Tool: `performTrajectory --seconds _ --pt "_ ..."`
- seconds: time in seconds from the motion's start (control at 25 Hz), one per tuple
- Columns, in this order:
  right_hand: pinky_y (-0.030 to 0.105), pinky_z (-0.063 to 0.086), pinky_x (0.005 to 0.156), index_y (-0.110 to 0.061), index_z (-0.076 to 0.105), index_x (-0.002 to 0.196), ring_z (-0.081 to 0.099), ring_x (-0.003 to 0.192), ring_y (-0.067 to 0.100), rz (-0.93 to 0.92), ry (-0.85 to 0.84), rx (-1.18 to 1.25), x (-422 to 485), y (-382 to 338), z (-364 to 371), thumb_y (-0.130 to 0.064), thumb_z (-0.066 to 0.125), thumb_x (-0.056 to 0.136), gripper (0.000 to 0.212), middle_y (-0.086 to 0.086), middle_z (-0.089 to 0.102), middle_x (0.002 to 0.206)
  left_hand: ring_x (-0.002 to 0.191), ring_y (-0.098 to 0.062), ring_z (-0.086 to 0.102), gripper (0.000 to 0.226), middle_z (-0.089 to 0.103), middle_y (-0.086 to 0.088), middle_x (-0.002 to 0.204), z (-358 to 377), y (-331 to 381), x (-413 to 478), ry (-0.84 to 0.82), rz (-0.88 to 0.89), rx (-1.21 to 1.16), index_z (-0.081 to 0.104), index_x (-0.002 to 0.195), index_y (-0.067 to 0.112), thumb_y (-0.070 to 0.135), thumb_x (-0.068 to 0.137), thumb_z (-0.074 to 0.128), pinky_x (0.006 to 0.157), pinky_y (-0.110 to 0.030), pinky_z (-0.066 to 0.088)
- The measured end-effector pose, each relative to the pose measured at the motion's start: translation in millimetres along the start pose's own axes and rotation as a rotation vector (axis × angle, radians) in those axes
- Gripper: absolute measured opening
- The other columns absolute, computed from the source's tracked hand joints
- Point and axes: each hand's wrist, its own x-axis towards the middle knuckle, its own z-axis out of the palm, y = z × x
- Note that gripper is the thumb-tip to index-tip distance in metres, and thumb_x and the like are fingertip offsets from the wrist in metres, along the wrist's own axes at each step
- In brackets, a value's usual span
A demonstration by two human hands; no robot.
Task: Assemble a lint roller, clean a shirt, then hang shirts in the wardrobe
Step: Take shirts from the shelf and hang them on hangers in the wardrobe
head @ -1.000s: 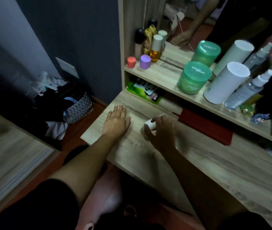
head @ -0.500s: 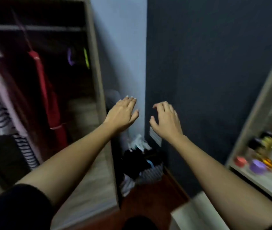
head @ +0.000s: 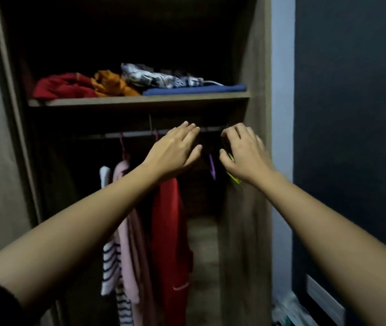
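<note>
Open wardrobe (head: 255,114), seen from the front; both arms are raised to the rail (head: 135,134) under the shelf (head: 140,100).

Left hand (head: 175,151): flat, fingers straight and close together, tips in front of the rail; it holds nothing.

Right hand (head: 246,156): at 3 o'clock of the left, apart from it; fingers bent, thumb out toward 9 o'clock; a yellow-green hanger (head: 234,179) shows at the thumb and again below the wrist; whether the hand has hold of that hanger cannot be told, the palm side being hidden.

Purple hanger (head: 212,167): bare, in the gap between the two hands, at 6 o'clock of the rail.

Shirts: three pieces hang from the rail at 7 o'clock of the left hand, partly behind the left forearm; striped shirt (head: 111,260) outermost at 9 o'clock, pink shirt (head: 126,231) just beside it, red garment (head: 168,220) next toward 3 o'clock, touching the pink one.

Shelf, 12 o'clock of the hands: red cloth (head: 62,87), orange cloth (head: 112,84), patterned cloth (head: 154,77) lying partly on a folded blue piece (head: 194,90); all in a loose row, each touching the next.

Dark wall (head: 352,114) at 3 o'clock of the wardrobe; a pale wall plate (head: 323,295) low on it, at 5 o'clock.
</note>
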Motion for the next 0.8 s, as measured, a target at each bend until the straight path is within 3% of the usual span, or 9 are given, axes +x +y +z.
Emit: performTrajectory --seconds 0.36,0.44,0.6,0.68,0.8 --pt "0.045 0.039 0.090 -0.009 0.048 0.119 0.045 0.110 0.033 -0.054 0.153 -0.093 150.9 -0.5 42.9 -0.025 0.052 0.086 0.037 0.014 0.047 0.118 0.116 -0.038 0.056 0.050 0.059 -0.027 0.122 -10.6 -136.1 70.9 0.339 0.085 0.263 0.054 0.122 -0.009 0.027 0.089 0.043 0.098 -0.041 0.044" --pt "0.045 0.040 0.090 -0.010 0.046 0.123 0.046 0.110 0.032 -0.082 0.145 -0.137 183.4 6.8 44.4 -0.025 0.053 0.086 0.040 0.014 0.047 0.120 0.128 -0.037 0.045 0.051 0.049 -0.026 0.134 -16.2 -157.7 93.0 0.270 0.057 0.261 0.044 0.132 -0.007 0.021 0.090 0.052 0.107 -0.039 0.034" --pt "0.044 0.040 0.098 -0.018 0.041 0.132 0.043 0.119 0.031 -0.108 -0.026 -0.088 241.9 13.6 52.6 -0.028 0.057 0.084 0.051 0.011 0.045 0.129 0.143 -0.026 0.020 0.077 0.024 -0.014 0.154 -30.7 -193.6 132.3 -0.055 -0.070 0.259 0.018 0.147 0.006 0.028 0.086 0.060 0.115 -0.032 0.015" --pt "0.043 0.040 0.102 -0.023 0.039 0.136 0.043 0.122 0.031 -0.135 -0.174 -0.003 267.9 12.6 58.5 -0.027 0.059 0.083 0.057 0.011 0.044 0.132 0.140 -0.026 0.026 0.084 0.027 -0.012 0.152 -34.5 -203.4 152.9 -0.192 -0.102 0.384 0.016 0.148 0.010 0.039 0.084 0.062 0.114 -0.037 0.019" --pt "0.035 0.037 0.104 -0.028 0.032 0.141 0.044 0.125 0.028 -0.154 -0.396 -0.006 296.5 11.9 58.3 -0.032 0.061 0.084 0.064 0.010 0.046 0.137 0.125 -0.030 0.047 0.082 0.046 -0.012 0.138 -37.6 -206.7 174.0 -0.304 -0.146 0.513 0.023 0.146 0.016 0.049 0.081 0.060 0.103 -0.042 0.035"
